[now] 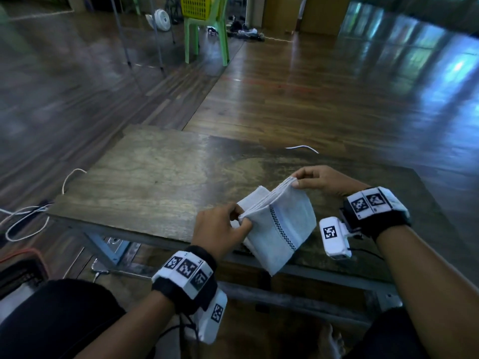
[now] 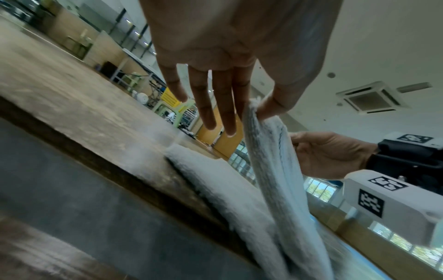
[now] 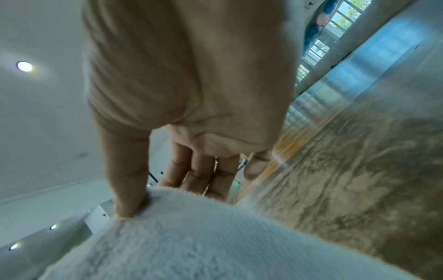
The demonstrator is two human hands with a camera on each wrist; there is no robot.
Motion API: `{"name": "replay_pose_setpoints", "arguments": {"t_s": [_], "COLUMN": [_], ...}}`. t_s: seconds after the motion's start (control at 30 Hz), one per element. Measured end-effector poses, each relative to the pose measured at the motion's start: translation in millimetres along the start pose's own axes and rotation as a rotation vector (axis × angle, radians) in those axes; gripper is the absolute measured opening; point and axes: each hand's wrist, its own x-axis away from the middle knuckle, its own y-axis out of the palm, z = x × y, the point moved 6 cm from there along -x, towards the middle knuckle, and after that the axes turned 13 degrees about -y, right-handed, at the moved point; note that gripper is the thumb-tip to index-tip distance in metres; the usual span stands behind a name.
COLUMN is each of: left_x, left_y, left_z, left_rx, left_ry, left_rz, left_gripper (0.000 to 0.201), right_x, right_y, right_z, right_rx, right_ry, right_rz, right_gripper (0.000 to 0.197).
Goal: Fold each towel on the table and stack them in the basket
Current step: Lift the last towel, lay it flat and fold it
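My left hand (image 1: 220,229) pinches the near corner of the folded grey towel (image 1: 282,229), and my right hand (image 1: 321,181) pinches the far corner, holding it just above the desk (image 1: 155,177). The towel hides my fingertips. Wristband markers show only black-and-white patterns, no readable writing. A yellow basket (image 1: 194,6) on a green chair (image 1: 204,29) is cut off.

Dim daylight, window glare on floor (image 1: 388,73), blurred, warped edges

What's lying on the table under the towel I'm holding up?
Under the held towel, gripped by the left hand and right hand, another pale folded towel lies on the table. The held one covers most of it.
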Motion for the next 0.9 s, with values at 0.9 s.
{"name": "replay_pose_setpoints", "arguments": {"t_s": [0.9], "left_x": [-47], "left_y": [21], "left_z": [-62], "left_rx": [-0.229], "left_ry": [-0.296], "left_rz": [-0.099], "left_gripper": [0.013], "right_x": [-77], "right_y": [57], "right_z": [27], "right_rx": [0.675], "right_ry": [0.082], "right_rz": [-0.176], "right_gripper": [0.023]}}
